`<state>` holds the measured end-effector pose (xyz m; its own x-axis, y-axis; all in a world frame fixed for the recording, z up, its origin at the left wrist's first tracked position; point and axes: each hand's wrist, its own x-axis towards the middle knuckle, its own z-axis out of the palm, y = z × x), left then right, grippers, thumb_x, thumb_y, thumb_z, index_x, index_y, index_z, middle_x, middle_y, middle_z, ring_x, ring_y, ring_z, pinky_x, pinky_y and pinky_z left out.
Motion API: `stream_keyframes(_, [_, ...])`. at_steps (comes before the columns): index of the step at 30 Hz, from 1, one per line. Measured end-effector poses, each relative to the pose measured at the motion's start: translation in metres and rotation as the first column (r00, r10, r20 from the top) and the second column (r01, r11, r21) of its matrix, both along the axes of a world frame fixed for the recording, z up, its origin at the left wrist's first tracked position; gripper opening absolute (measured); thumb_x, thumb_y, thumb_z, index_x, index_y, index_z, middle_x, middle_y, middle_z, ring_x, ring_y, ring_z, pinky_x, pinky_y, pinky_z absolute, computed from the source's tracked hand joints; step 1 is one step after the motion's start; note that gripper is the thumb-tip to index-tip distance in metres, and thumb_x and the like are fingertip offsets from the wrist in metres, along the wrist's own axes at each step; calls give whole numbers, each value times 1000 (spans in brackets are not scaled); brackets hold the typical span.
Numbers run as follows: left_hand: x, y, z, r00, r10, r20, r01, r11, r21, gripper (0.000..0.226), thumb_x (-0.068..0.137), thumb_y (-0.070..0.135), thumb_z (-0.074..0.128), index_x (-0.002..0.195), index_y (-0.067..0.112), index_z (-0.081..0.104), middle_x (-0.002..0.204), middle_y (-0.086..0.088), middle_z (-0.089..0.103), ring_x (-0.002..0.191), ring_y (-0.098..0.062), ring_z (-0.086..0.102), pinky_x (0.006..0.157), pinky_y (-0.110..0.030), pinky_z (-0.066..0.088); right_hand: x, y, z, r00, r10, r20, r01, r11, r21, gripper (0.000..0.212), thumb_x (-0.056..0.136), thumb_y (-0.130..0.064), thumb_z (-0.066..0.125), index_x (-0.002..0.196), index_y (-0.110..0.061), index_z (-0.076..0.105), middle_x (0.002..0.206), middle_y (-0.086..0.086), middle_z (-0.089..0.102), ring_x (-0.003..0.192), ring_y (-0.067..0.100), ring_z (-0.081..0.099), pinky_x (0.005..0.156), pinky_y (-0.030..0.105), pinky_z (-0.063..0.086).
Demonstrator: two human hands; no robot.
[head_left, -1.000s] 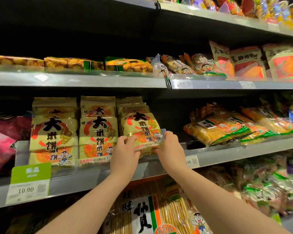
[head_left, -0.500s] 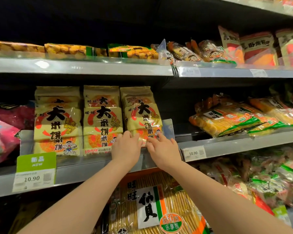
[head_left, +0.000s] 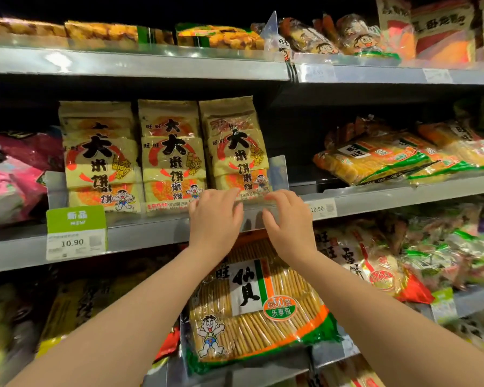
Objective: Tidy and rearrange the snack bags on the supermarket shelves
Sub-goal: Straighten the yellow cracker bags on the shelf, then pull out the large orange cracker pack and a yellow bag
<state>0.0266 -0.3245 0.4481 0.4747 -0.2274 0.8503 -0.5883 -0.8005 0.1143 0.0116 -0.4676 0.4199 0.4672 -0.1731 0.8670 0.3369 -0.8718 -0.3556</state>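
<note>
Leftmost on the middle shelf sits a pink bag, cut off by the frame edge, then a green price tag reading 10.90, and three upright stacks of yellow rice-cracker bags standing side by side behind a low clear guard, probably so their fronts face the aisle in a neat row. Both hands meet at the foot of the right-hand stack: the left hand lies flat with fingers loosely spread against the bag's bottom edge, and the right hand does the same just beside it, neither grip pinching anything; this looks like a nudge to square the stack against the clear divider. Farther right, green-trimmed cracker bags lie flat, blurred. How many bags stand behind each front one is hidden.
</note>
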Motion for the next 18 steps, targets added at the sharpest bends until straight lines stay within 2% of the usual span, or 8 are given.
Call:
stream_keyframes(3, [-13, 2, -28, 997, -77, -15, 76, 997, -28, 32, 96, 28, 44, 125, 20, 55, 112, 4, 62, 111, -19, 50, 96, -40, 31, -20, -1, -25, 1000, -9, -29, 10, 999, 36, 27, 91, -24, 51, 117, -17, 57, 120, -1, 55, 115, 16, 46, 99, 33, 29])
stream_keyframes(7, [-29, 9, -77, 990, -106, -95, 104, 994, -24, 27, 96, 26, 46, 117, 17, 59, 91, 4, 63, 90, -21, 57, 79, -35, 37, -45, -3, -66, 992, -23, -123, 32, 997, 73, 23, 92, -22, 50, 112, -16, 60, 114, 1, 60, 108, 21, 52, 93, 36, 32])
stream_keyframes(12, [-44, 24, -137, 965, -52, -255, 48, 999, -21, 26, 96, 26, 44, 115, 17, 59, 93, 2, 64, 89, -20, 59, 80, -37, 42, -66, -4, -113, 960, -25, -279, 56, 993, 102, 30, 94, -29, 49, 119, -15, 57, 120, 1, 58, 114, 20, 50, 100, 41, 38])
stream_keyframes(15, [-44, 33, -163, 948, -27, -318, 19, 999, -30, 25, 97, 31, 43, 111, 17, 58, 86, 5, 57, 82, -19, 58, 74, -36, 43, -66, -6, -132, 930, -46, -364, 98, 987, 124, 41, 93, -38, 50, 127, -16, 50, 127, 1, 54, 120, 19, 46, 103, 41, 38])
stream_keyframes(16, [-43, 37, -170, 941, -24, -338, 12, 999, -37, 26, 97, 32, 43, 112, 17, 57, 87, 4, 57, 83, -19, 58, 73, -36, 44, -65, -7, -137, 919, -49, -392, 109, 985, 132, 46, 92, -41, 50, 130, -15, 48, 129, 2, 52, 122, 19, 45, 104, 41, 37])
stream_keyframes(18, [-39, 43, -183, 923, -3, -385, -14, 999, -40, 34, 96, 33, 46, 124, 16, 52, 107, -2, 60, 97, -22, 59, 77, -36, 46, -62, -10, -146, 902, -58, -428, 126, 983, 133, 52, 91, -46, 51, 132, -15, 45, 132, 3, 50, 124, 21, 43, 104, 42, 36])
